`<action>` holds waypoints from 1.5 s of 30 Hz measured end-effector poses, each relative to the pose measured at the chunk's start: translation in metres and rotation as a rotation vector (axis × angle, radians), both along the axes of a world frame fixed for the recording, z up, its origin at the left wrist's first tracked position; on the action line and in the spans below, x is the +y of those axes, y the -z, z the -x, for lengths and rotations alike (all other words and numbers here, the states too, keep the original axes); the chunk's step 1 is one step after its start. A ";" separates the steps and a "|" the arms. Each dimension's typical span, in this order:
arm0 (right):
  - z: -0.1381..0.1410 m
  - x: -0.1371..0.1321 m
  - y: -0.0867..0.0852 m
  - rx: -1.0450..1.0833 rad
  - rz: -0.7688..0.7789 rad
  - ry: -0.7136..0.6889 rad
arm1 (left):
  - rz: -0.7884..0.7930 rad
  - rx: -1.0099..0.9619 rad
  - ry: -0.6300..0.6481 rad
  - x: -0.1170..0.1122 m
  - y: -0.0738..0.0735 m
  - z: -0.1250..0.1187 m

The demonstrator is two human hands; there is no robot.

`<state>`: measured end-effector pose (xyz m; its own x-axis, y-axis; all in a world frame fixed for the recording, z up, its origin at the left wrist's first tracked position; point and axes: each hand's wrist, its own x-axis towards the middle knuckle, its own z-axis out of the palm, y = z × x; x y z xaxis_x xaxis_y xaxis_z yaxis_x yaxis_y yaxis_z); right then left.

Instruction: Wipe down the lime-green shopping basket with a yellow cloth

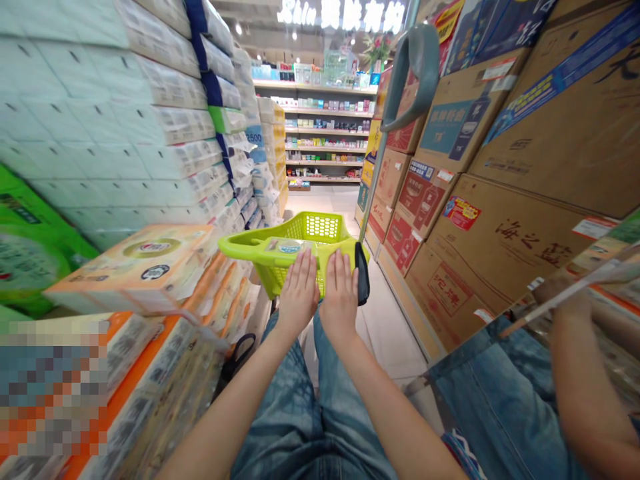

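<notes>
A lime-green plastic shopping basket (267, 272) with perforated walls stands in front of my knees. My left hand (300, 287) lies palm down on its near rim, fingers stretched out. Beside it my right hand (340, 290) rests flat on the same rim, fingers also straight. Both thumbs are close together between the hands. A label with a blue-green mark (289, 246) shows on the basket's rim by my left fingertips. A dark part (362, 273) sits at the basket's right corner, next to my right hand. Above it, a grey loop handle (434, 73) tops a thin metal pole.
Tissue packs (145, 257) and tall stacks of wrapped paper (90, 113) line the left side. Cardboard cartons (520, 233) are piled on the right, with a mirror-like panel (500, 400) below them. A tiled aisle leads to stocked shelves (325, 131).
</notes>
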<state>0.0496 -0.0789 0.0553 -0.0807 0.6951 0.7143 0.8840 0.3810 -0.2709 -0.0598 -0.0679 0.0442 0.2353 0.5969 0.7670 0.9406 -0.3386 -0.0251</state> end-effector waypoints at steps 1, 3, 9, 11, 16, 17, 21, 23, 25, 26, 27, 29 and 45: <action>0.005 0.000 -0.003 -0.026 0.012 -0.015 | -0.001 -0.002 0.003 0.000 0.000 0.001; 0.008 -0.001 -0.009 -0.057 0.026 -0.039 | -0.004 -0.009 0.008 0.000 0.000 0.002; -0.026 -0.008 0.000 -0.144 0.025 -0.094 | -0.002 0.011 0.025 -0.001 -0.001 0.003; -0.044 -0.007 0.005 -0.115 0.016 -0.075 | 0.000 0.017 0.022 -0.001 -0.001 0.002; -0.070 0.010 0.001 0.147 0.016 -0.031 | -0.008 0.014 0.016 0.000 -0.001 0.000; -0.069 0.012 -0.001 0.183 0.015 -0.025 | -0.012 0.010 0.014 0.000 -0.001 0.000; -0.040 0.009 -0.004 0.152 0.002 0.027 | -0.022 -0.005 -0.007 0.000 0.001 -0.002; -0.018 0.002 -0.005 0.069 0.003 0.021 | -0.019 -0.011 -0.004 0.001 0.002 -0.002; 0.001 -0.002 -0.007 -0.002 0.015 -0.009 | -0.023 -0.016 0.001 0.002 0.003 0.000; 0.007 -0.004 -0.008 -0.021 0.021 -0.021 | -0.027 -0.017 0.003 0.003 0.003 0.001; 0.010 -0.005 -0.008 -0.034 0.025 -0.029 | -0.029 -0.016 0.004 0.003 0.004 0.002; 0.009 -0.006 -0.007 -0.059 0.028 -0.052 | -0.025 -0.008 0.006 0.003 0.004 0.004; -0.035 0.015 -0.001 0.198 -0.037 0.011 | -0.004 0.003 0.000 0.000 0.000 0.000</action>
<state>0.0848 -0.0640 0.0559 0.0714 0.6679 0.7408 0.8193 0.3843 -0.4254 -0.0596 -0.0682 0.0440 0.2374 0.5936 0.7690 0.9406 -0.3382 -0.0294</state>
